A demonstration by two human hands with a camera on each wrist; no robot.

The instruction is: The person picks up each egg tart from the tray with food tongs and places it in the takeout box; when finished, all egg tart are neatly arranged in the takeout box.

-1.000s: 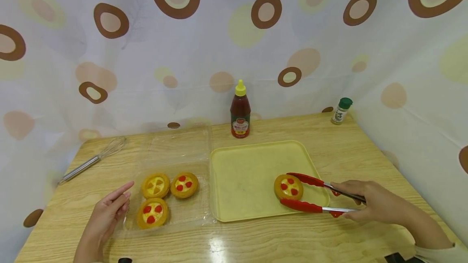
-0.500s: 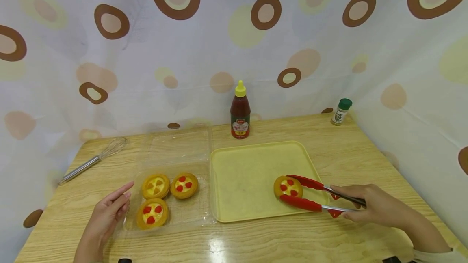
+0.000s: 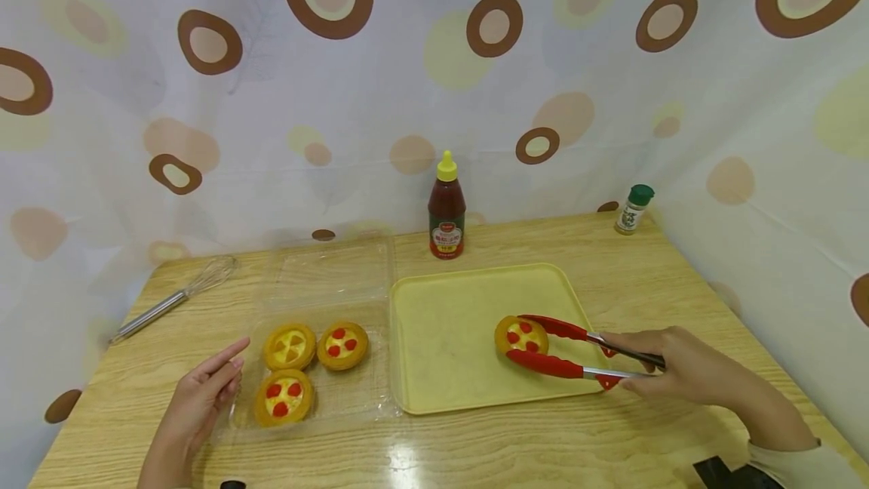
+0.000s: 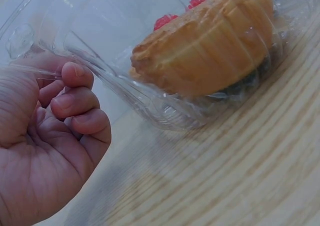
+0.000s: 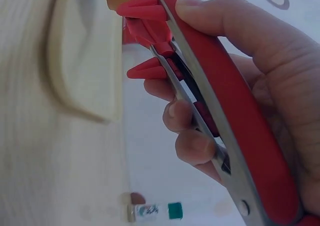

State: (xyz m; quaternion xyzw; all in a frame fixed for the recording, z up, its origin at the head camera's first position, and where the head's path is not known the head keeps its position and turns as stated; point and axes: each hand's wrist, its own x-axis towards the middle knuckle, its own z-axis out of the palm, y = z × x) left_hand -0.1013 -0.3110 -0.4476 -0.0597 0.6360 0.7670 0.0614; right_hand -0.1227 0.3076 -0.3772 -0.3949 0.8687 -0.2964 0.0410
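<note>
My right hand [image 3: 686,368] grips red-and-steel food tongs [image 5: 225,106], fingers and thumb wrapped around their two arms. Between the red tong tips sits an egg tart with red berry toppings [image 3: 521,336], over the right half of the yellow tray [image 3: 448,368]. At the left, my left hand [image 3: 198,402] pinches the near-left rim of a clear plastic clamshell box [image 4: 165,108] between thumb and fingers. Inside that box are a tart with yellow fruit wedges [image 3: 290,346] and two berry tarts, one at the front [image 3: 284,397] and one to the right [image 3: 342,345].
Behind the tray stands a red sauce bottle [image 3: 446,210] with a yellow nozzle. A green-capped seasoning jar [image 3: 634,210] is at the back right corner. A wire whisk [image 3: 173,300] lies at the far left. The box lid [image 3: 333,266] lies folded back toward the curtain.
The tongs, with the berry tart between their tips, have moved left and slightly away over the tray. My left hand and the box have stayed in place.
</note>
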